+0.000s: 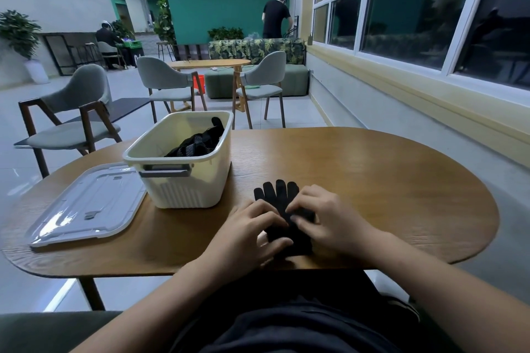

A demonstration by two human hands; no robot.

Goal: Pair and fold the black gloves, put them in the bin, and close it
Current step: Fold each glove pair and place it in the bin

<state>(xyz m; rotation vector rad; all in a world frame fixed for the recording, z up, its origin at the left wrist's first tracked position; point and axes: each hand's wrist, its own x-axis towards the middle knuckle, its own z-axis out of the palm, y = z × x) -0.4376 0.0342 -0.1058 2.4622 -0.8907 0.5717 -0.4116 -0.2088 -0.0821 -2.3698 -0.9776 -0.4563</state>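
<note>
Low in the middle of the frame, the left hand (252, 229) and right hand (324, 215) sit close together. Both curl their fingers onto a black glove (276, 192) (one or a stacked pair, hard to tell) lying on the wooden table (372, 180), fingertips pointing away. Just beyond, left of centre, the open cream bin (183, 189) holds more black gloves (198, 143). Its clear lid (86, 203) lies flat beside it at the left. Grey chairs (77, 112) stand behind.

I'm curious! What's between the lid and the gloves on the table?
The open cream bin stands there, between lid and black gloves, in the head view.
</note>
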